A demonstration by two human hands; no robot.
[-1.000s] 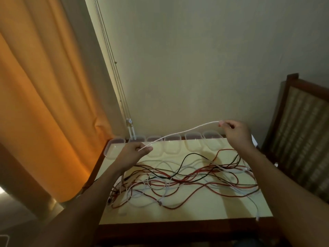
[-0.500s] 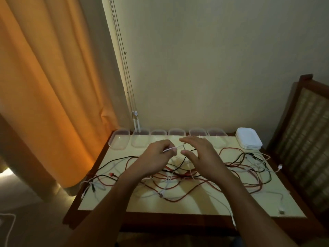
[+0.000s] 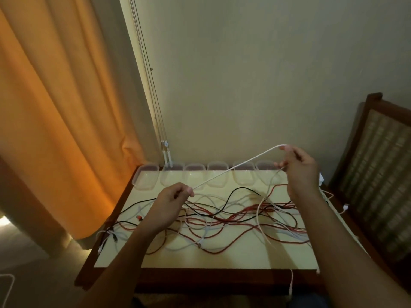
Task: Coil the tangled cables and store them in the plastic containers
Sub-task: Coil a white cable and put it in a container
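A tangle of red, black and white cables (image 3: 222, 221) sprawls over the cream table top (image 3: 233, 258). A white cable (image 3: 233, 169) is stretched taut in the air between my hands. My left hand (image 3: 171, 202) pinches its lower end just above the tangle. My right hand (image 3: 300, 172) is raised to the right and pinches the upper end, with a loop of the same cable hanging from it down into the tangle. Several clear plastic containers (image 3: 146, 176) stand in a row along the table's far edge.
An orange curtain (image 3: 55, 107) hangs at the left, with blind cords (image 3: 155, 96) beside the wall. A wooden chair back (image 3: 378, 174) stands at the right. Cable ends hang over the table's left and front edges. A white cord (image 3: 9, 292) lies on the floor.
My hands were close together over the tangle half a second ago. Now they are spread apart, the right hand raised up and to the right, pulling the white cable taut.
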